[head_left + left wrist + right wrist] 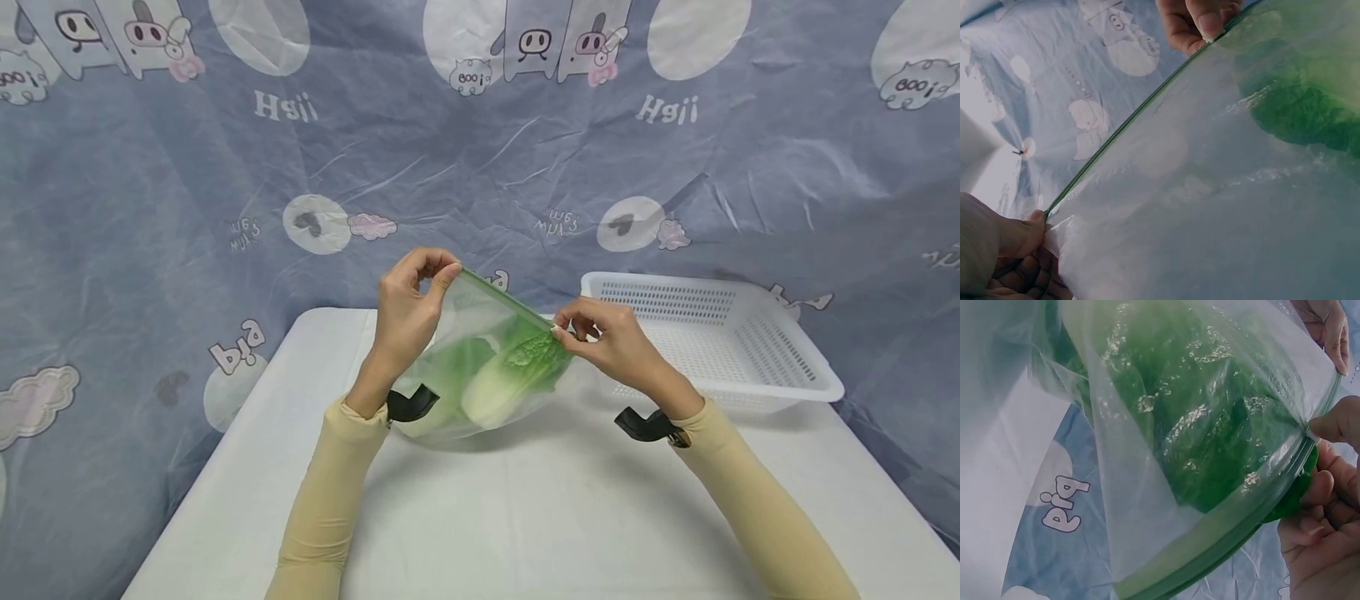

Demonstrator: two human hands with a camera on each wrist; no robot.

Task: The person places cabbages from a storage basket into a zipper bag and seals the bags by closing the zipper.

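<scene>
Sloping down toward one white perforated plastic basket (720,348), the green seal (506,299) of one translucent plastic bag (467,312) left of it is pinched by the fingers of the left hand (411,304) and right hand (611,337). Inside, two long green-and-white cabbages (506,385) point leafy ends basketward.

- Creased blue-grey cartoon-print backdrop (450,158), spanning nine through twelve to three o'clock.
- White worktop (517,517) at six o'clock.
- Pale sheen on the backdrop at two o'clock.
</scene>
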